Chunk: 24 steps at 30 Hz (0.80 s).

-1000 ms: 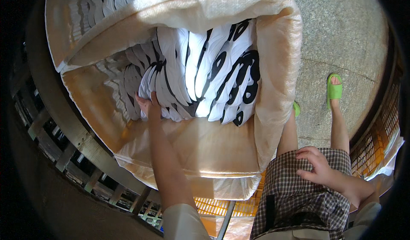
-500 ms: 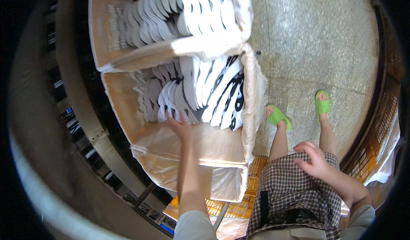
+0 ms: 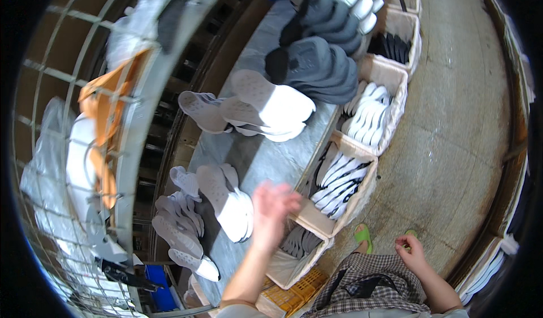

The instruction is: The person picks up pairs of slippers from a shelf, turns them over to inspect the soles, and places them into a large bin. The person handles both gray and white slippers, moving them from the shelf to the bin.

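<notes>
Left hand (image 3: 272,205) raised, blurred, fingers spread, empty, above grey bench (image 3: 266,154). White soles (image 3: 229,202) just left of it; cardboard box (image 3: 339,196) of striped soles right. Right hand (image 3: 412,251) low, by checked shorts (image 3: 367,284).

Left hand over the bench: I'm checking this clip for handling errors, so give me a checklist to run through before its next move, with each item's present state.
1. Left hand empty: ok, open fingers, nothing in them, though blurred.
2. Right hand free: ok, it rests by the checked shorts, holding nothing.
3. Nearest stack of white soles within reach: ok, just left of the left hand on the bench.
4. Contact with that stack: cannot tell, motion blur hides it.
5. Cardboard box of soles upright beside the bench: ok.
6. Feet placed on the floor: ok, green sandal on the floor.
</notes>
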Tool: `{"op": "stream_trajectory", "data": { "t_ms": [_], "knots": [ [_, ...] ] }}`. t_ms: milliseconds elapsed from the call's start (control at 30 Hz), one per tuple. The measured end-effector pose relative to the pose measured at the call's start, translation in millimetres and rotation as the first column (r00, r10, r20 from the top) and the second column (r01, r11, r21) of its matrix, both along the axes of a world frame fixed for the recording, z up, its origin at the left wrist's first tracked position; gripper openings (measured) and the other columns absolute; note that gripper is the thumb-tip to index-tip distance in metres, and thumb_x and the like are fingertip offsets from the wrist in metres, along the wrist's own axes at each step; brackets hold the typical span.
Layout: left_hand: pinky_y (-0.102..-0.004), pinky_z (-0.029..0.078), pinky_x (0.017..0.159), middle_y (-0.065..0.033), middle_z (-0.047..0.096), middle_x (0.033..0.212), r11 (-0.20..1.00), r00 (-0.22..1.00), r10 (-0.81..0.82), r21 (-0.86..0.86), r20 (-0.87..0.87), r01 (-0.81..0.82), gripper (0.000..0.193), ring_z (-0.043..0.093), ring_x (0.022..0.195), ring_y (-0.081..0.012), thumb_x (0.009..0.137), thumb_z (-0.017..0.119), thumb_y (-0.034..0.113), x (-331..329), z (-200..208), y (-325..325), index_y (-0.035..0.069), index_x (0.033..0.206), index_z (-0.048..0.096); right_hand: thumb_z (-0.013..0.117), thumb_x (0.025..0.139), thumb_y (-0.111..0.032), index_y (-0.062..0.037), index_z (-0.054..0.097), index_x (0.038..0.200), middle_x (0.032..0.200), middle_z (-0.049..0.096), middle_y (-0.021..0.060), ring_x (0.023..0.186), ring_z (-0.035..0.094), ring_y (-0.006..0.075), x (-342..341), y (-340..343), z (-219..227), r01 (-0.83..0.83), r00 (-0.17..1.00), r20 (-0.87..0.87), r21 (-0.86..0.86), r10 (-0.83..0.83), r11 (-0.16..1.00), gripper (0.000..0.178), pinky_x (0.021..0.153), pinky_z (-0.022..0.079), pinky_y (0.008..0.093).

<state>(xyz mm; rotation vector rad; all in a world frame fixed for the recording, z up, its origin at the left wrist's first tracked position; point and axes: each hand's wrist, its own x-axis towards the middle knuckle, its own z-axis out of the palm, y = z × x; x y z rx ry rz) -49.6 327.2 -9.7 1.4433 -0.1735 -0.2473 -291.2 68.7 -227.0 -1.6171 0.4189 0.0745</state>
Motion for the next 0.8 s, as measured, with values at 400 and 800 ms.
{"op": "stream_trajectory", "data": {
  "t_ms": [400, 800],
  "knots": [
    [-0.0467, 0.036, 0.101, -0.0176, 0.036, 0.132, 0.763, 0.764, 0.361, -0.301, -0.535, -0.571, 0.071, 0.037, 0.125, -0.0322, 0.082, 0.066, 0.041, 320, -41, 137, 0.011, 0.137, 0.031, 0.066, 0.08, -0.012, -0.0018, 0.061, 0.093, 0.087, 0.06, 0.0086, 0.079, 0.061, 0.0209, 13, 26, 52, 0.108, 0.981, -0.146, -0.131, -0.127, 0.986, 0.017, 0.069, 0.05, 0.0346],
    [-0.0407, 0.039, 0.1, -0.0132, 0.045, 0.134, 0.74, 0.853, 0.324, -0.451, -0.41, -0.498, 0.058, 0.041, 0.125, -0.0246, 0.09, 0.056, 0.043, 269, -50, 69, 0.009, 0.134, 0.04, 0.064, 0.082, -0.02, -0.002, 0.062, 0.097, 0.087, 0.062, 0.013, 0.083, 0.063, 0.0248, 46, 65, 79, -0.08, 0.992, -0.115, -0.262, 0.051, 0.962, 0.024, 0.067, 0.051, 0.0342]
  ]
}}
